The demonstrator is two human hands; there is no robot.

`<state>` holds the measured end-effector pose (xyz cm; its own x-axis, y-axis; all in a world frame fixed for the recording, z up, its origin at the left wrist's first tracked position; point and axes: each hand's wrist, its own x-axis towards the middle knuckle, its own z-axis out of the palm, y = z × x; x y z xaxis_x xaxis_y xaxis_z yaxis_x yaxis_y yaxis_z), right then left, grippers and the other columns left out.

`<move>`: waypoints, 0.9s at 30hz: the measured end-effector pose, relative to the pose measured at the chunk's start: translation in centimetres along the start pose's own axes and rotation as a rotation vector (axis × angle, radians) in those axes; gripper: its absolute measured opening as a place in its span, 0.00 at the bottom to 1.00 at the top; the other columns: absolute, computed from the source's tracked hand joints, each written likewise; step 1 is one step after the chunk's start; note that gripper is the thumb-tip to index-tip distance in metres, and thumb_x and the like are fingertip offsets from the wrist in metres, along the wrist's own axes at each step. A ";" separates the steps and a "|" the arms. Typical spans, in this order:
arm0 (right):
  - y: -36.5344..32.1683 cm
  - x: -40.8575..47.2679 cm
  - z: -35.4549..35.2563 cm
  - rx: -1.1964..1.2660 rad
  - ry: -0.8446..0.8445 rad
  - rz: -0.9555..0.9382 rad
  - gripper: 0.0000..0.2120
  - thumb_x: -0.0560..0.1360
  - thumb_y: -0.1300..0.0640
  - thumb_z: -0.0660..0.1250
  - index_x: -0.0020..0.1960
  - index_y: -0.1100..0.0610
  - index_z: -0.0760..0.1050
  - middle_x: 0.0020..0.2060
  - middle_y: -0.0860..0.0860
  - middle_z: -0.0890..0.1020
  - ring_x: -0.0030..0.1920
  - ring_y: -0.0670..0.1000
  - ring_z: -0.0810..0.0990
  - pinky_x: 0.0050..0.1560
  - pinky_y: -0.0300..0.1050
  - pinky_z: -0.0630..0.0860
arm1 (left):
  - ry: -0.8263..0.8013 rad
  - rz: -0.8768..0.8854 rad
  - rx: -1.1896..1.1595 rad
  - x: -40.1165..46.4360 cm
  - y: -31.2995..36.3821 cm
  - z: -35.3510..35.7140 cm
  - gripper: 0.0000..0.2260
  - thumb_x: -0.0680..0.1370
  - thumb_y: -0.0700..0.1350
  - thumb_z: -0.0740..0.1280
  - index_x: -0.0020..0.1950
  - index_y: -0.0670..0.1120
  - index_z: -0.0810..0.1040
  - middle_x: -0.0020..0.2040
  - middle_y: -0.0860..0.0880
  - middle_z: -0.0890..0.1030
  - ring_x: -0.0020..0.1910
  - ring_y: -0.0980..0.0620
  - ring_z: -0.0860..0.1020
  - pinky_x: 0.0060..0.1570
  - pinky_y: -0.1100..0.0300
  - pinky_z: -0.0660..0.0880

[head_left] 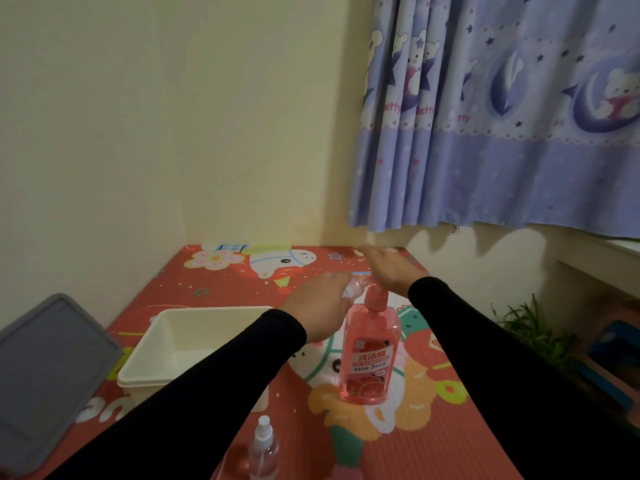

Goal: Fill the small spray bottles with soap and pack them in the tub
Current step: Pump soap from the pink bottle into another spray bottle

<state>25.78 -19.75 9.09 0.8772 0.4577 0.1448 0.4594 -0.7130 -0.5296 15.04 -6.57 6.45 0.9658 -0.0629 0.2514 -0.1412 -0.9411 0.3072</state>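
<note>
A clear small bottle (353, 289) lies tilted in the left hand (320, 303), whose fingers curl round it, right at the nozzle of the soap (369, 355). The soap is a tall pink translucent pump bottle with a red label, upright on the mat (433, 445). The right hand (391, 268) rests flat on the pump head, fingers straight. A second spray bottle (264, 452), clear with a white cap, stands near the front edge. The tub (145, 358), cream plastic and rectangular, sits left of the soap, partly behind the left sleeve (194, 393). A grey lid (45, 375) leans at far left. The mat is ribbed, red, with cartoon prints.
</note>
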 end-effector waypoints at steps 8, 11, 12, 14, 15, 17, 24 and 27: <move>0.2 0.3 1.2 -0.052 -0.079 0.043 0.22 0.84 0.55 0.45 0.75 0.60 0.60 0.73 0.61 0.66 0.71 0.59 0.67 0.69 0.50 0.62 | -0.069 -0.012 0.000 -0.2 -0.2 0.3 0.20 0.83 0.48 0.56 0.75 0.48 0.60 0.70 0.44 0.69 0.66 0.45 0.69 0.56 0.56 0.65; 0.2 0.2 0.4 0.026 0.007 0.006 0.25 0.83 0.47 0.44 0.72 0.59 0.67 0.71 0.59 0.69 0.70 0.57 0.67 0.68 0.48 0.61 | -0.049 -0.025 -0.013 -0.2 -0.1 0.0 0.22 0.83 0.50 0.56 0.76 0.49 0.58 0.72 0.44 0.67 0.69 0.45 0.67 0.60 0.55 0.66; 0.1 0.3 0.1 0.058 0.033 0.006 0.26 0.83 0.47 0.44 0.70 0.59 0.69 0.70 0.59 0.70 0.70 0.57 0.68 0.68 0.48 0.61 | -0.035 -0.025 -0.015 -0.1 -0.1 0.0 0.22 0.83 0.50 0.56 0.77 0.49 0.58 0.72 0.45 0.67 0.69 0.45 0.67 0.61 0.54 0.66; 0.1 0.1 0.1 0.086 0.034 0.001 0.25 0.83 0.48 0.44 0.70 0.60 0.70 0.69 0.60 0.71 0.69 0.57 0.68 0.67 0.49 0.62 | -0.023 -0.021 -0.020 -0.1 -0.1 -0.1 0.22 0.83 0.50 0.56 0.77 0.49 0.57 0.73 0.45 0.66 0.69 0.45 0.67 0.62 0.53 0.67; 0.2 0.0 0.4 0.090 0.026 -0.016 0.24 0.84 0.48 0.45 0.71 0.58 0.69 0.70 0.60 0.70 0.70 0.57 0.68 0.68 0.49 0.62 | -0.031 -0.020 -0.019 -0.1 -0.1 0.0 0.22 0.84 0.50 0.55 0.77 0.49 0.56 0.73 0.45 0.65 0.70 0.45 0.67 0.62 0.53 0.66; 0.6 -0.2 1.2 0.142 -0.009 -0.003 0.23 0.84 0.48 0.46 0.71 0.55 0.68 0.71 0.58 0.70 0.71 0.57 0.68 0.69 0.49 0.62 | -0.065 -0.019 -0.011 -0.3 -0.2 0.3 0.22 0.84 0.50 0.55 0.77 0.49 0.56 0.74 0.45 0.65 0.70 0.45 0.66 0.63 0.53 0.65; 0.2 0.2 0.8 0.028 -0.035 0.035 0.23 0.84 0.51 0.43 0.71 0.61 0.66 0.70 0.61 0.70 0.69 0.59 0.69 0.66 0.49 0.63 | -0.095 -0.020 -0.005 -0.1 -0.2 -0.3 0.18 0.83 0.49 0.56 0.73 0.48 0.63 0.67 0.44 0.71 0.63 0.44 0.71 0.55 0.54 0.67; -0.1 0.3 0.0 0.013 0.012 0.001 0.24 0.84 0.50 0.44 0.70 0.60 0.69 0.69 0.60 0.71 0.68 0.57 0.69 0.62 0.46 0.63 | -0.057 -0.014 -0.017 0.0 0.1 -0.7 0.16 0.83 0.49 0.57 0.70 0.48 0.66 0.64 0.45 0.73 0.60 0.45 0.73 0.53 0.55 0.68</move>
<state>25.97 -19.54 9.19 0.8795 0.4504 0.1537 0.4564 -0.7067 -0.5406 14.87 -6.39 7.13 0.9786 -0.0687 0.1941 -0.1304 -0.9363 0.3260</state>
